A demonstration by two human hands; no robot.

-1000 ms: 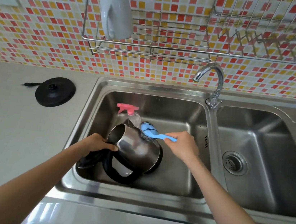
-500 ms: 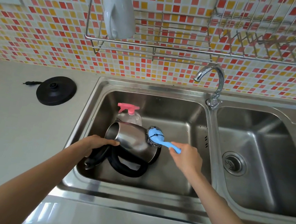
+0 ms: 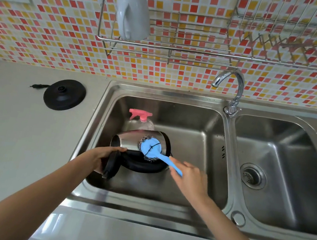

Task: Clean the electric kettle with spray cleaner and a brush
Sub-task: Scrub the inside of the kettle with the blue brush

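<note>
Scrubbing of the kettle (image 3: 128, 143) was in progress, rinsing probably remained; the left hand (image 3: 102, 157) fingers grasped its rim, the right hand (image 3: 189, 177) fingers, blurred, seemingly held the brush (image 3: 150, 149).

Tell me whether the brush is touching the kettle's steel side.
Touching. The head view shows the brush lying head-flat against the kettle, its wire scrubber edge overlapping the steel side with no gap visible.

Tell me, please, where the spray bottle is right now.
In the head view, the spray bottle sits in the left sink basin, toward its back left, directly behind the kettle lying on its side.
</note>
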